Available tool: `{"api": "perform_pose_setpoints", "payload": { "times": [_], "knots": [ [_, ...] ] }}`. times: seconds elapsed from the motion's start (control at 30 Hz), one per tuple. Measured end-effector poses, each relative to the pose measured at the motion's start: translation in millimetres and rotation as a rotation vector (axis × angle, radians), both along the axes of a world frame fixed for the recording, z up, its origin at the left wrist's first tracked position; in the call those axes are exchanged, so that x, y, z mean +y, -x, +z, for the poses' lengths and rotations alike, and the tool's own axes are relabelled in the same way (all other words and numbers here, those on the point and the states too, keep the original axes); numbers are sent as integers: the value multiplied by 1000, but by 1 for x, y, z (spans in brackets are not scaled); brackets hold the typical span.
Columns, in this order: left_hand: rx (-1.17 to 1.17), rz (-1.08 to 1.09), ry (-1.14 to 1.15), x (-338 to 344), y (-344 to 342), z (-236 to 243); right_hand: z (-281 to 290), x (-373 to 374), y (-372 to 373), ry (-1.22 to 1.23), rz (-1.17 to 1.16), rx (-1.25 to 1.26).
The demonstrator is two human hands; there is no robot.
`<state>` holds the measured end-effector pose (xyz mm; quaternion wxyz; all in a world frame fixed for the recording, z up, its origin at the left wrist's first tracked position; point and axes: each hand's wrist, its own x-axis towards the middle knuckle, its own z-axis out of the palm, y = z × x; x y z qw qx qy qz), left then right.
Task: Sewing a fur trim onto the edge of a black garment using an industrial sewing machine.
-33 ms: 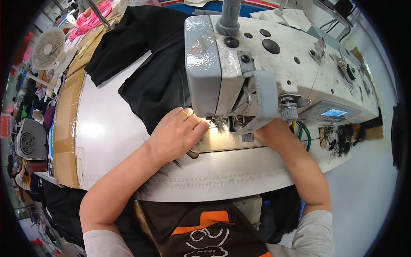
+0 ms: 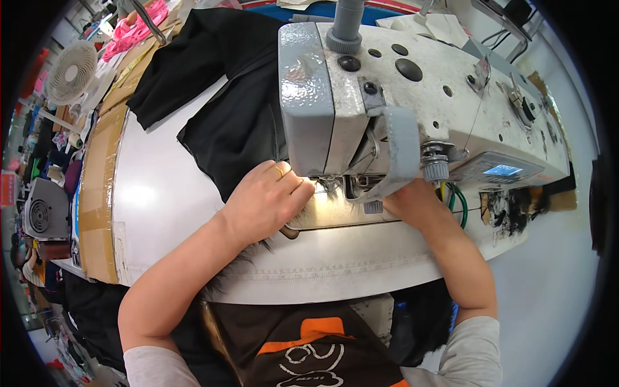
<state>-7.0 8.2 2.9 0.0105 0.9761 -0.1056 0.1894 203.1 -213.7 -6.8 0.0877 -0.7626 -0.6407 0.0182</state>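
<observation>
A grey-white sewing machine stands over a white worktable, its lamp lighting the plate around the presser foot. My left hand, with a ring on one finger, has its fingers curled on black fabric and dark fur trim left of the needle. The fabric spreads back across the table. My right hand is to the right of the needle, behind the machine's grey guard; its fingers are hidden.
Cardboard edges the table's left side. Beyond lie a white fan, a grey appliance, pink cloth and mixed clutter. Part of another person shows at far left. Green and yellow cables hang under the machine's small screen.
</observation>
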Motion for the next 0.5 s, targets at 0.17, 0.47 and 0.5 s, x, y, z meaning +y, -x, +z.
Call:
{"api": "perform_pose_setpoints", "payload": {
  "times": [0.17,0.47,0.5],
  "knots": [
    [-31,-13,2,0,-1,-2,1,0,0,-39,-30,-1],
    [-36,-9,11,2,-1,0,9,0,1,245,-195,173],
    [-49,-9,42,2,-1,0,11,1,2,238,-193,186]
  ]
}}
